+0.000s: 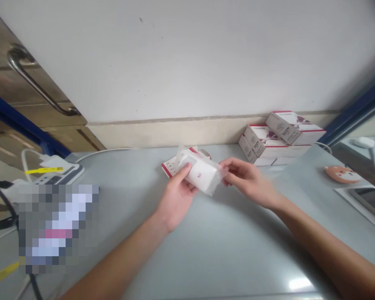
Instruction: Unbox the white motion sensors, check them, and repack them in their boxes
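A white rectangular device in a clear plastic bag (203, 174) is held above the table, tilted, with a small red mark on its face. My left hand (178, 196) grips it from the lower left, thumb on top and fingers underneath. At its right end, my right hand (242, 179) pinches the loose edge of the plastic bag between thumb and fingers. Behind the device lies a white and red box (168, 166) on the table, partly covered by the bag, so I cannot tell whether it is open.
Several white and red boxes (278, 137) are stacked against the wall at the right. A power strip (62, 173) with cables lies at the left, near a pixelated item (61, 227). An orange animal-faced object (343, 174) and a dark phone-like device (371, 202) lie far right.
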{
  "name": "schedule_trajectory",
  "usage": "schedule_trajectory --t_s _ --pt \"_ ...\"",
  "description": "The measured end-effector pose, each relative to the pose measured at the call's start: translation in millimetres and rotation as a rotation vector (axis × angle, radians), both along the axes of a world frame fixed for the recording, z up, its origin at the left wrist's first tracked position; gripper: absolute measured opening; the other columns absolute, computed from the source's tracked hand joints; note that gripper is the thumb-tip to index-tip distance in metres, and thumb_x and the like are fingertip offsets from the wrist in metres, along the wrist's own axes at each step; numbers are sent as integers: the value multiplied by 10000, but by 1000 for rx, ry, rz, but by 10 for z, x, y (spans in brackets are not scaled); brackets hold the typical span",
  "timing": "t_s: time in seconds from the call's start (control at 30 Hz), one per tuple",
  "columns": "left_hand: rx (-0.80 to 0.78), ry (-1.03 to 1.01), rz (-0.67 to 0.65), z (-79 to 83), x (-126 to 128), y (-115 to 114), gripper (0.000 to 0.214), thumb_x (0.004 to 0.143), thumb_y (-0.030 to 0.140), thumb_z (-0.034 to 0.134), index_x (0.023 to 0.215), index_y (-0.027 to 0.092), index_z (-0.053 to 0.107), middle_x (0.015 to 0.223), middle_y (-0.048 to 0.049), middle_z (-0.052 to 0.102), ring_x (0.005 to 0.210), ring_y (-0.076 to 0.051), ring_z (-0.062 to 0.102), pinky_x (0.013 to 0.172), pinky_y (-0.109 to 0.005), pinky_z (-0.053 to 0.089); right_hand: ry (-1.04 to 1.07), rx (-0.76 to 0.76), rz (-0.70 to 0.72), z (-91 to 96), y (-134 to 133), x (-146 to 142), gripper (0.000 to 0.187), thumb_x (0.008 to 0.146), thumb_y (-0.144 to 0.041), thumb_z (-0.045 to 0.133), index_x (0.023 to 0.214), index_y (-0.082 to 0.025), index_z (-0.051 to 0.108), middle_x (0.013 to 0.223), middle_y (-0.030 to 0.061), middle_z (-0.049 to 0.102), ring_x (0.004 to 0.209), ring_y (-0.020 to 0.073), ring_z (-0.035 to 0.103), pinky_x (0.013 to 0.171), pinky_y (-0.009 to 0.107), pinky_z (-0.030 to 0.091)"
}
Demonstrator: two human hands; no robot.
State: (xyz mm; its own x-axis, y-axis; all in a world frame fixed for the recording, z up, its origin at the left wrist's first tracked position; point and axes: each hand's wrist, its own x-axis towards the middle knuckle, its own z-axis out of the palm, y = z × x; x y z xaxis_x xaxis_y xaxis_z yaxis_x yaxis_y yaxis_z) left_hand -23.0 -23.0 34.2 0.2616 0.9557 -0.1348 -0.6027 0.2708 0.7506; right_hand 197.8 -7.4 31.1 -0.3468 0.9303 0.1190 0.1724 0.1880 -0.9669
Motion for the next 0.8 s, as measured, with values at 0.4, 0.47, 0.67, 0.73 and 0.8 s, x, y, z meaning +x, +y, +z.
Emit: schedule_trajectory --t_s 0.4,0.47,0.67,0.73,0.8 --pt "20 17 55 14 13 -22 497 965 338 723 1445 260 618 1507 -73 643 1477 -271 522 1233 -430 438 273 -283 154 -13 -79 -82 618 982 -709 548 1454 -319 464 1213 100 652 937 253 718 735 397 608" --pt "27 39 60 -10 8 -12 526 946 327 747 1449 244 615 1484 -92 659 1445 -274 554 1218 -428 450 264 -317 154 -36 -127 -189 654 957 -715 605 1441 -300 457 1154 96 668 857 234 730 683 387 621" --pt "21 48 50 -7 -1 -1 495 929 308 770 1402 232 646 1486 -93 659 1462 -278 544 1224 -417 449 333 -250 -36 -93 -111 -325 393 894 -545 786 1040 -221 618 885 26 683 724 162 675 675 345 614" --pt "50 44 60 10 0 -9 481 931 289 769 1395 249 649 1485 -81 662 1469 -278 539 1230 -424 446 353 -263 -60 -97 -86 -296 349 868 -492 823 940 -209 630 845 28 690 739 166 675 685 335 608" --pt "86 57 90 22 1 -18 484 922 276 779 1388 259 649 1479 -76 667 1463 -282 546 1228 -437 447 404 -325 -44 -86 -77 -267 319 895 -482 796 957 -205 650 919 50 713 786 180 697 708 339 609"
